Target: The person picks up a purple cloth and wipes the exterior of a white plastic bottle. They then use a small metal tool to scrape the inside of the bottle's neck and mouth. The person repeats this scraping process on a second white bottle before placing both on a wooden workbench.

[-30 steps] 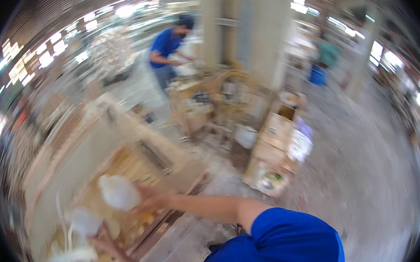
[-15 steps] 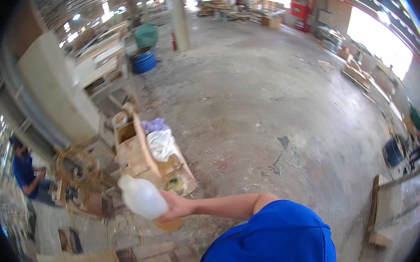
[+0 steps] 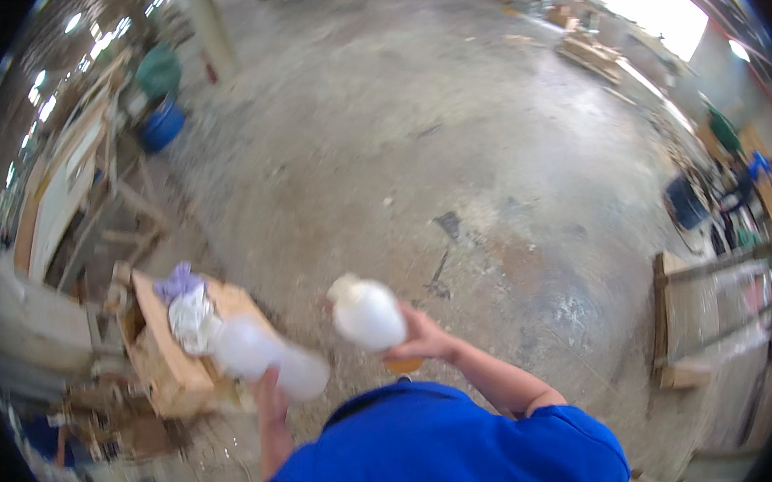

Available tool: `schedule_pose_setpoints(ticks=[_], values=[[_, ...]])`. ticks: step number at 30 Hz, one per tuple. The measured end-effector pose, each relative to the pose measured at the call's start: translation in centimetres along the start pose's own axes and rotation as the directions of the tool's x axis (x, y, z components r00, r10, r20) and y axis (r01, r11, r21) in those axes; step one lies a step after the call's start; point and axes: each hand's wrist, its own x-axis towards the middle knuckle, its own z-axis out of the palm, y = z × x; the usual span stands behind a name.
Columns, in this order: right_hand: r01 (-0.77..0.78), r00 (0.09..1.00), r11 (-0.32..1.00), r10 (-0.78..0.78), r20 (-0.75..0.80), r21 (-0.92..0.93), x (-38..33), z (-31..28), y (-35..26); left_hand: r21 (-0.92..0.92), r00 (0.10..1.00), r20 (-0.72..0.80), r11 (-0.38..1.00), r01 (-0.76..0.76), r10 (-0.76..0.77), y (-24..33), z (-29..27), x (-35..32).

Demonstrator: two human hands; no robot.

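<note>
My right hand point(image 3: 428, 336) is closed around a white plastic bottle point(image 3: 369, 314) with a narrowed top, tilted up to the left in front of my chest. Below those fingers shows an amber patch point(image 3: 403, 363); I cannot tell whether it is the bottle's contents. To the left, my left hand point(image 3: 272, 394) grips a longer, translucent whitish bottle point(image 3: 274, 361), blurred and lying aslant. The two bottles are apart. Behind the left one stands a wooden box-like bench point(image 3: 174, 345), with a crumpled white plastic bag point(image 3: 193, 319) and a purple cloth point(image 3: 179, 282) on it.
A wooden frame with wrapped panels point(image 3: 717, 307) stands at the right. Farther back on that side is a dark blue bin point(image 3: 686, 202). At the far left are a blue drum point(image 3: 163, 125), a pillar point(image 3: 208, 29) and a long work table point(image 3: 70, 200). Concrete floor point(image 3: 398, 151) spreads ahead.
My view has turned left to right and tipped downward. My left hand has come into sight with the translucent bottle. The right hand, still holding its bottle, is now before my chest.
</note>
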Motion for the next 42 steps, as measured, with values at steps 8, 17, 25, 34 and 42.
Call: schedule_pose_setpoints(ticks=[8,17,25,34,42], values=[[0.043,0.836,0.997,-0.001,-0.549,0.063,-2.8,-14.5,0.3,0.077,0.821,0.542,0.983,0.168,-0.183,1.1,25.5,15.0],[-0.147,0.392,0.989,0.072,-0.917,0.015,-2.9,-29.3,2.2,0.099,0.618,0.705,0.912,0.398,-0.346,-4.5,45.5,34.9],[-0.119,0.005,0.983,0.143,-0.990,0.141,1.3,-37.6,3.8,0.276,0.264,0.850,0.813,0.513,-0.456,-7.6,65.8,48.5],[-0.213,0.107,0.977,0.038,-0.994,0.014,13.6,-67.6,1.1,0.364,0.235,0.840,0.830,0.423,-0.489,-12.6,88.6,61.3],[-0.098,0.766,0.983,0.176,-0.618,0.157,31.3,-101.4,-14.2,0.169,0.598,0.732,0.937,0.306,-0.327,-16.3,102.1,74.4]])
